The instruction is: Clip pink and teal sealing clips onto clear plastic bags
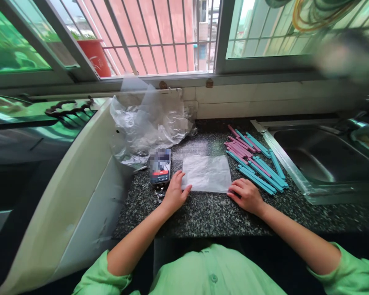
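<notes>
A white, translucent plastic bag [206, 173] lies flat on the speckled dark countertop [199, 213] in front of me. My left hand [174, 191] rests at its left edge, thumb and fingers spread apart. At the lower right corner of the bag, my right hand [245, 195] has its fingers curled together on the edge. Just right of the bag lies a loose pile of flat pink strips [239, 146] and blue strips [258, 179], which look like plastic bag clips. A phone [160, 166] with a lit screen lies left of the bag, close to my left hand.
Crumpled clear plastic [147, 119] is heaped at the back left. A metal sink [313, 151] is set into the counter on the right. A pale, raised appliance side [70, 205] bounds the left. Behind the counter is a barred window [160, 37].
</notes>
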Demonstrator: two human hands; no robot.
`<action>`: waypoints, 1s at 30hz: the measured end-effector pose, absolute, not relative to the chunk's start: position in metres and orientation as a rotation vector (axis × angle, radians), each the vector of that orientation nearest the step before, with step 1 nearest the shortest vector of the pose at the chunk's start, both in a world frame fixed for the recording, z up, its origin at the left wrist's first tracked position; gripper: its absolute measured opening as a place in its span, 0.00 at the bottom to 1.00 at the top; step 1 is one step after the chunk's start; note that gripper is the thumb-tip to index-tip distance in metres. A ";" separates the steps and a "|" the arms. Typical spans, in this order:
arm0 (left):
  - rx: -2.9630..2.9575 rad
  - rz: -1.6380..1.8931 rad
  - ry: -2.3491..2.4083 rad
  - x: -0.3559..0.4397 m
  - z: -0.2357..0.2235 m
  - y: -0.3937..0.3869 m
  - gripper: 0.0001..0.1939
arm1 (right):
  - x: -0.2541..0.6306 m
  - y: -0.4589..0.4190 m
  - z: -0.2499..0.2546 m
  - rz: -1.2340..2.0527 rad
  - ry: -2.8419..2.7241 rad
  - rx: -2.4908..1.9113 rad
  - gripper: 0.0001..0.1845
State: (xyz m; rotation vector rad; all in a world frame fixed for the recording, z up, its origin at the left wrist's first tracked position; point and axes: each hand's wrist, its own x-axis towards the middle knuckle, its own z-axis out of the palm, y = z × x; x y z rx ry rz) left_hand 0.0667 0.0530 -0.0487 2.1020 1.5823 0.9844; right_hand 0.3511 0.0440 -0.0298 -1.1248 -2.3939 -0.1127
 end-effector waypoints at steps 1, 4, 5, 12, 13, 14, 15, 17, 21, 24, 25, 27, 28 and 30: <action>2.106 0.966 1.575 0.068 -0.050 0.060 0.24 | 0.351 0.045 -0.031 -0.108 -2.391 -1.119 0.08; 1.985 0.930 1.655 0.073 -0.053 0.089 0.29 | 0.349 0.050 -0.032 -0.096 -2.390 -1.100 0.09; 1.922 0.941 1.705 0.074 -0.054 0.099 0.30 | 0.348 0.051 -0.033 -0.093 -2.390 -1.094 0.09; 1.782 1.054 1.812 0.067 -0.057 0.134 0.31 | 0.348 0.052 -0.036 -0.085 -2.373 -1.077 0.09; 1.791 1.051 1.812 0.064 -0.056 0.134 0.31 | 0.348 0.053 -0.036 -0.082 -2.374 -1.072 0.09; 1.800 1.047 1.813 0.062 -0.056 0.135 0.31 | 0.348 0.053 -0.036 -0.078 -2.377 -1.065 0.09; 1.807 1.044 1.815 0.060 -0.055 0.135 0.31 | 0.348 0.053 -0.036 -0.073 -2.379 -1.058 0.09; 1.815 1.038 1.824 0.056 -0.053 0.138 0.30 | 0.347 0.054 -0.035 -0.069 -2.381 -1.046 0.09; 1.826 1.025 1.838 0.046 -0.052 0.146 0.30 | 0.344 0.055 -0.036 -0.088 -2.368 -1.045 0.09; 1.853 1.041 1.825 0.039 -0.050 0.147 0.29 | 0.344 0.053 -0.037 -0.102 -2.360 -1.050 0.09; 1.879 1.046 1.814 0.038 -0.048 0.144 0.28 | 0.345 0.052 -0.036 -0.100 -2.360 -1.048 0.09; 2.015 1.030 1.752 0.040 -0.042 0.132 0.27 | 0.346 0.054 -0.033 -0.088 -2.333 -1.037 0.09; 2.147 1.022 1.671 0.044 -0.038 0.124 0.26 | 0.345 0.057 -0.030 -0.081 -2.305 -1.036 0.09; 2.459 0.913 1.396 0.058 -0.030 0.103 0.22 | 0.341 0.068 -0.022 -0.086 -2.237 -1.055 0.09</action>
